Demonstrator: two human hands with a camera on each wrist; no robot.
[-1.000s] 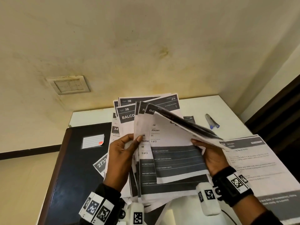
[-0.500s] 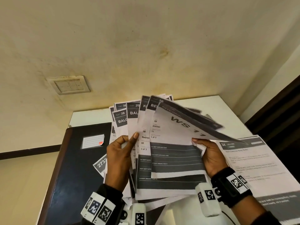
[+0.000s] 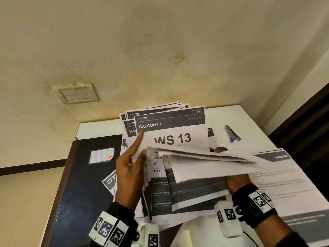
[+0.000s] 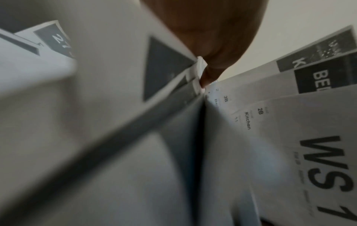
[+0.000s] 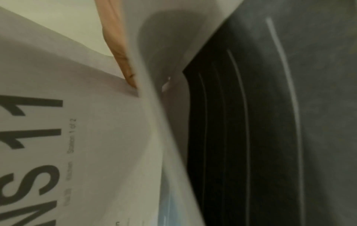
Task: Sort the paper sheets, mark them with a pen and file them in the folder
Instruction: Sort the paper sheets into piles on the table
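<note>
I hold a fanned stack of printed paper sheets point(image 3: 178, 193) upright over the table. My left hand point(image 3: 131, 168) grips the stack's left side, its thumb lying up along the sheet marked "BALCONY 1, WS 13" point(image 3: 170, 129). In the left wrist view the thumb point(image 4: 212, 45) presses on the sheet edges. My right hand point(image 3: 235, 182) holds several front sheets point(image 3: 204, 163) bent over toward me; they hide most of it, and its fingertips point(image 3: 219, 149) show behind them. A dark blue folder point(image 3: 80, 184) with a white label lies at the left. A blue-capped pen point(image 3: 231, 134) lies at the back right.
A single printed sheet point(image 3: 284, 177) lies flat on the white table point(image 3: 249, 118) at the right, reaching its edge. The wall with a switch plate point(image 3: 76, 93) stands behind the table. A dark door frame point(image 3: 306, 122) is at the far right.
My right hand has bent the front sheets further over toward me, uncovering the WS 13 sheet. My left thumb has slid up along that sheet.
</note>
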